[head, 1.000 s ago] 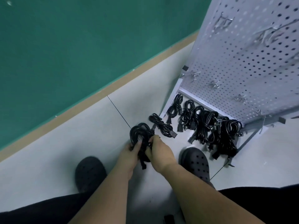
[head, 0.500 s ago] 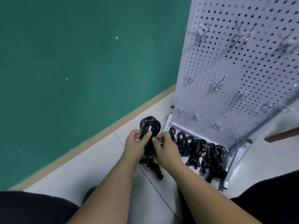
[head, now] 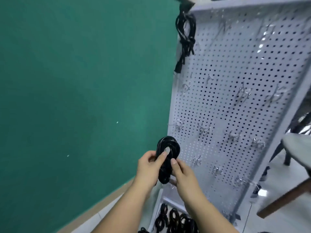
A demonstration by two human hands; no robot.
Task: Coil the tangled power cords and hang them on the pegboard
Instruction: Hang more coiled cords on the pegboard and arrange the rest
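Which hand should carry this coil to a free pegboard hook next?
Right, probably. The right hand grips the coil on the pegboard side, nearest the bare hooks; the left hand holds it on the wall side.

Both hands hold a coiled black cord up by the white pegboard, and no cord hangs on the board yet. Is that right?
Not quite. One black cord already hangs at the pegboard's top left corner, as the head view shows. The rest holds: the left hand and right hand hold the coiled cord up by the board.
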